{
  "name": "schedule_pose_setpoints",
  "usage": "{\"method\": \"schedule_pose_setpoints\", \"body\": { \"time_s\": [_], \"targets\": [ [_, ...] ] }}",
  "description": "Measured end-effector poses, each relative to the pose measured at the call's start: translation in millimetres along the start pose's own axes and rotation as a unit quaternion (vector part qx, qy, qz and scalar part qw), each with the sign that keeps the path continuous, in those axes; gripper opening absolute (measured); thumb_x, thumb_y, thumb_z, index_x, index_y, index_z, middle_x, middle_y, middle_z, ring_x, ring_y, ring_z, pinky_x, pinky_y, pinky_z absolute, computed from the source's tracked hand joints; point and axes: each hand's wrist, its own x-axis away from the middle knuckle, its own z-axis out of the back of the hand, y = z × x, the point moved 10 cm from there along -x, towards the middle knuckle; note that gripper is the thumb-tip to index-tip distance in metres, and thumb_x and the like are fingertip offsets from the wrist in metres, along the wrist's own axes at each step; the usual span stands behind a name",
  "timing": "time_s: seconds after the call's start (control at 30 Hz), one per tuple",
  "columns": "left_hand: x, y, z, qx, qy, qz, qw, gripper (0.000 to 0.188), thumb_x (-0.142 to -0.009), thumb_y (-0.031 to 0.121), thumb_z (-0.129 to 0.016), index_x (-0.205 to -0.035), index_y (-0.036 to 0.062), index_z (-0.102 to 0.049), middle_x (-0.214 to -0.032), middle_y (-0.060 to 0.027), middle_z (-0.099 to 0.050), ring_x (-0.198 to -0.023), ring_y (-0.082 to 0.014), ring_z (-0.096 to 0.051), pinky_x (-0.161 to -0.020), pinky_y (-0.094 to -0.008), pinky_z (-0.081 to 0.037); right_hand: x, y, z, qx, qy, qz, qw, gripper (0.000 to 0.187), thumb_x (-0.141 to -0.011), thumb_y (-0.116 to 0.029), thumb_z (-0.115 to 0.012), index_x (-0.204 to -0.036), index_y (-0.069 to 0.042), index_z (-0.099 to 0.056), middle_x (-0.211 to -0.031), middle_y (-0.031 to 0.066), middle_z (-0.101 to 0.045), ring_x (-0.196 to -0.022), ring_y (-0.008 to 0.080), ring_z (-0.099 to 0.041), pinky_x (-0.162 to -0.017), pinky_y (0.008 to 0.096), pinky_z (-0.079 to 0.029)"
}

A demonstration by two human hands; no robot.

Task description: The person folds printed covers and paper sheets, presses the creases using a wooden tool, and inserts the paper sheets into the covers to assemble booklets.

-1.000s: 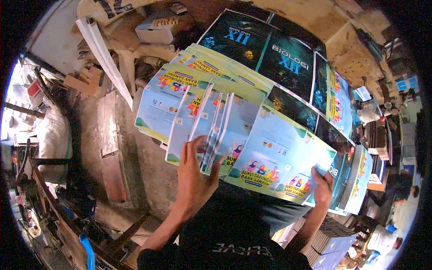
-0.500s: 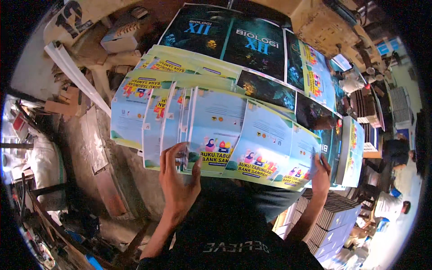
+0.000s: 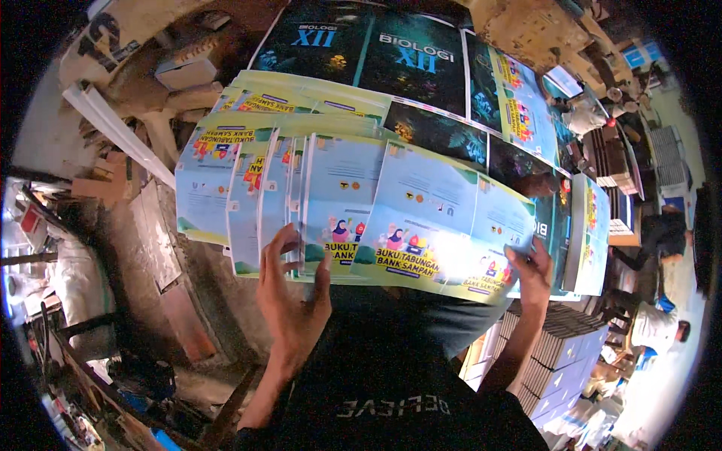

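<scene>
A fanned row of printed cover sheets, light blue with yellow-green borders and cartoon figures, spreads in front of me, overlapping one another. My right hand pinches the near right corner of the uppermost sheet, thumb on top and the other fingers partly hidden. At the near edge of the fan's middle is my left hand, its thumb and index finger curved and apart around the closely overlapped edges. Whether it touches them I cannot tell. More sheets of this kind lie to the left.
Dark book-cover sheets lie beneath and beyond the fan. A thick stack of blue covers stands at the right, with bound stacks below. A long white strip leans at the left. Other people are at the far right.
The view has shifted slightly, and the fan sits a little further left. My right thumb has come further onto the top sheet. The left thumb and index finger remain apart.
</scene>
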Motion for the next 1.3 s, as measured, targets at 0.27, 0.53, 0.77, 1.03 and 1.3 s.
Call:
{"method": "schedule_pose_setpoints", "body": {
  "time_s": [0.27,0.53,0.77,1.03,1.3],
  "targets": [
    [-9.3,-11.6,-3.5,0.109,-0.07,0.112,0.985,0.032,-0.091,0.011,-0.069,-0.117,-0.0015,-0.055,-0.089,-0.009,-0.06,-0.08,-0.017,-0.06,-0.072,-0.0307,-0.049,-12.9,26.6,-24.2,-0.018,0.007,-0.025,0.999,0.065,-0.072,-0.017,-0.083,-0.126,0.005,-0.056,-0.1,0.0112,-0.071,-0.091,0.0184,-0.065,-0.087,0.0316,-0.048],
    [-32.3,-8.7,4.0,0.139,-0.155,0.075,0.975,0.014,-0.099,0.013,-0.061,-0.095,0.0038,-0.051,-0.077,0.0008,-0.054,-0.07,-0.0066,-0.047,-0.062,-0.023,-0.038,11.1,1.9,-40.1,-0.202,-0.057,-0.095,0.973,0.053,-0.073,-0.001,-0.078,-0.122,0.008,-0.059,-0.112,0.0155,-0.068,-0.096,0.025,-0.066,-0.09,0.0386,-0.051],
    [-26.4,-45.9,-13.9,0.211,-0.161,0.177,0.948,0.028,-0.091,0.01,-0.072,-0.099,0.0046,-0.045,-0.08,-0.0056,-0.063,-0.069,-0.0078,-0.056,-0.059,-0.0237,-0.042,31.8,22.1,-60.7,-0.197,-0.04,-0.136,0.97,0.037,-0.071,-0.002,-0.083,-0.104,0.0,-0.069,-0.093,0.0098,-0.07,-0.083,0.0208,-0.066,-0.082,0.0361,-0.052],
    [-24.1,-50.9,-22.0,0.18,-0.118,0.19,0.958,0.047,-0.075,0.013,-0.087,-0.099,0.0008,-0.048,-0.091,-0.0197,-0.072,-0.083,-0.0226,-0.072,-0.07,-0.0311,-0.058,40.2,56.0,-7.4,-0.086,-0.023,-0.151,0.985,0.034,-0.078,-0.012,-0.08,-0.108,-0.001,-0.069,-0.095,0.0054,-0.07,-0.087,0.0175,-0.064,-0.084,0.0318,-0.049],
    [-22.8,-58.1,-25.2,0.183,-0.106,0.167,0.963,0.048,-0.074,0.01,-0.086,-0.103,-0.0007,-0.049,-0.093,-0.02,-0.072,-0.083,-0.0227,-0.072,-0.072,-0.0323,-0.058,46.1,94.9,67.2,-0.144,0.058,-0.139,0.978,0.043,-0.078,-0.005,-0.08,-0.118,0.001,-0.064,-0.112,0.0088,-0.068,-0.103,0.0219,-0.062,-0.096,0.0365,-0.046]
  ]
}}
